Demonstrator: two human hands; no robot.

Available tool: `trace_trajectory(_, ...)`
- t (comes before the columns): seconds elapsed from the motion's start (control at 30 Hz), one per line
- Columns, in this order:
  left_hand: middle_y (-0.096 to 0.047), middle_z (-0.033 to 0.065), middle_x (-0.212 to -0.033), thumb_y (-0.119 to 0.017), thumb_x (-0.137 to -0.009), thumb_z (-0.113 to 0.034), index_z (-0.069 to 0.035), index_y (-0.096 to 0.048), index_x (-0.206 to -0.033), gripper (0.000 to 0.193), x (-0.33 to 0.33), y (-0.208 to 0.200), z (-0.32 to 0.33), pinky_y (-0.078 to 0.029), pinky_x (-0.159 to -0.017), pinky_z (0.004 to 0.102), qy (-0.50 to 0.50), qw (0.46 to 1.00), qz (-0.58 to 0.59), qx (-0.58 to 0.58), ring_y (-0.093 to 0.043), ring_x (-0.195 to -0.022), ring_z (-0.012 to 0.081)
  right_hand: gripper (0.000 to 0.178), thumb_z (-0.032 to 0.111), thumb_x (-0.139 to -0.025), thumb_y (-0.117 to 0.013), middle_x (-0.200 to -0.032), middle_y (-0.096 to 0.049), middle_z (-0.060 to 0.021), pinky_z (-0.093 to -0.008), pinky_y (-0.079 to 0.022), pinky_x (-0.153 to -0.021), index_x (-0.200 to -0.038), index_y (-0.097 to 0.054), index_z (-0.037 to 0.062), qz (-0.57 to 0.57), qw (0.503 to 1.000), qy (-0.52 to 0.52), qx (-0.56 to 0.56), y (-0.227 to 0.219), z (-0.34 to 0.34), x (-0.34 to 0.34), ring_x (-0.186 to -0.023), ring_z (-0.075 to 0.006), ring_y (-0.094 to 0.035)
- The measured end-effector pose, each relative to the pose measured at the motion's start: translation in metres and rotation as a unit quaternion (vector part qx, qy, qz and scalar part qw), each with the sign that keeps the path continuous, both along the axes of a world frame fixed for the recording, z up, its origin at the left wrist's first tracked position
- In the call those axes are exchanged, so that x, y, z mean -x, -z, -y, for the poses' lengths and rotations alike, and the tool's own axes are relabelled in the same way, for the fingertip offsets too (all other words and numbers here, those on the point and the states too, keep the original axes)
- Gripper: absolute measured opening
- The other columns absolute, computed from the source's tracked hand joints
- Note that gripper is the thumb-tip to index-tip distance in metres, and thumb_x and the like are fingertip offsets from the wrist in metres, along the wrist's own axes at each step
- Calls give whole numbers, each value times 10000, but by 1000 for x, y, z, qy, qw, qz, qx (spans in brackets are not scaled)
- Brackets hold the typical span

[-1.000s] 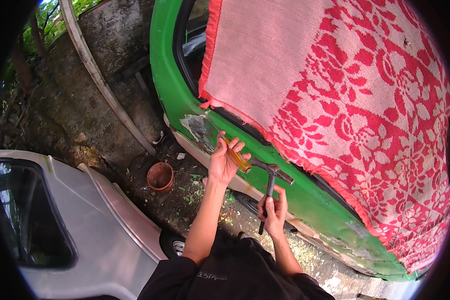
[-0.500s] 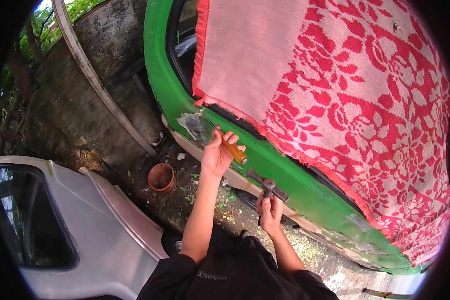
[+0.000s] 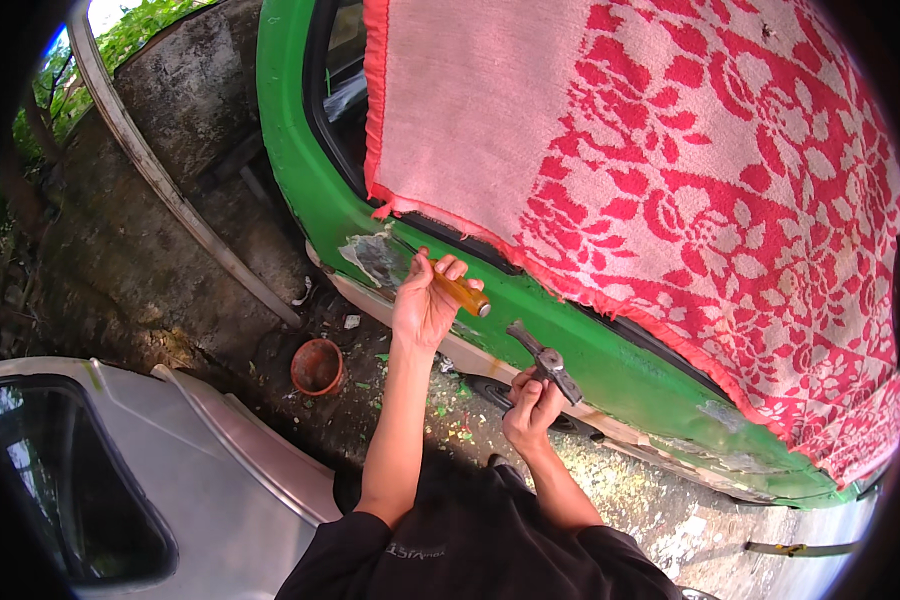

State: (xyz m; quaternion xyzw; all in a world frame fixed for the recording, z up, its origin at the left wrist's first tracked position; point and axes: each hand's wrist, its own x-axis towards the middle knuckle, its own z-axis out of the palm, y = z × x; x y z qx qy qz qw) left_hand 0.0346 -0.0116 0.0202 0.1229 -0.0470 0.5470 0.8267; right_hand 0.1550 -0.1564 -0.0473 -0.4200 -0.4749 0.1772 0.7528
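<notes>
a reddish-brown pot (image 3: pixel 317 367) stands on littered ground (image 3: pixel 630 490) near a silver car (image 3: pixel 215 480) and a pale pole (image 3: pixel 173 196).

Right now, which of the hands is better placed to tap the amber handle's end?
Probably the right hand: it holds the hammer, while the left hand grips the amber handle, its end sticking out toward the hammer.

Amber-handled tool (image 3: pixel 463 292), slanted, in left grip (image 3: pixel 425 308); grey metal hammer (image 3: pixel 549 362) in right grip (image 3: pixel 532 411), apart from tool.
</notes>
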Motion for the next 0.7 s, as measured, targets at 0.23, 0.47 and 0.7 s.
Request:
trace_trajectory(0.23,-394,24,-806,-469,-952,-240,-122,-529,-999,140,-2,0,-1,-383,-814,420,6,1000,17,4,-433,-801,172,242,264,-979,-415,-617,-437,-32,-239,-279,-421,-941,-421,25,-41,991,60,-108,-24,-1,9,-466,-97,-354)
trace_trajectory(0.47,-441,24,-815,-470,-948,-245,-189,-562,-942,107,-1,5,-7,-443,-830,504,-11,1000,-21,3,-447,-801,180,366,345,-982,-414,-586,-462,-9,-218,-296,-422,-905,-463,-9,-19,997,64,37,-16,0,-1,-466,-64,-389)
trace_trajectory(0.7,-442,19,-809,-456,-954,-257,-188,-548,-948,115,1,8,-5,-437,-827,517,-5,1000,3,6,-446,-789,177,297,350,-1001,-381,-634,-409,-4,-201,-195,-388,-1091,-384,68,-151,968,65,-192,-77,8,-15,-455,-56,-275)
